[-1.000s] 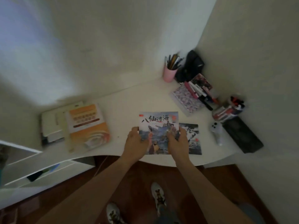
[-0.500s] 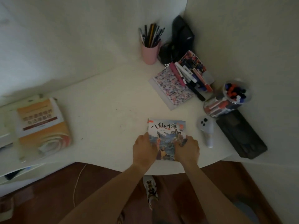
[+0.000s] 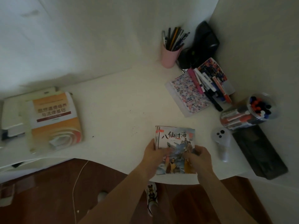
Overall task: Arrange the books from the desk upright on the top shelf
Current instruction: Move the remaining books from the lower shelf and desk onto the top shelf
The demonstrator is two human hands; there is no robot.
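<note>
- Near the front edge of the white surface (image 3: pixel 123 101), your picture book (image 3: pixel 175 143) lay flat on a thin stack of similar booklets, its cover showing large black characters above a painted scene.
- Your left hand (image 3: pixel 156 155) gripped the stack's left edge, thumb over the cover and fingers curled at the side.
- Your right hand (image 3: pixel 198 156) pinched the right edge of the book, fingers bent over the cover's lower right part.
- Just right of the book lay a white controller (image 3: pixel 221 143), and beyond it a dark flat case (image 3: pixel 258 152).
- Behind those sat a clear jar of markers (image 3: pixel 249 113) on its side, a patterned notebook (image 3: pixel 188 92) with pens lying against it, and a pink cup of pencils (image 3: pixel 170 55) by the wall.
- Well apart on the left lay an orange and white textbook (image 3: pixel 55 120), resting on other pale books.
</note>
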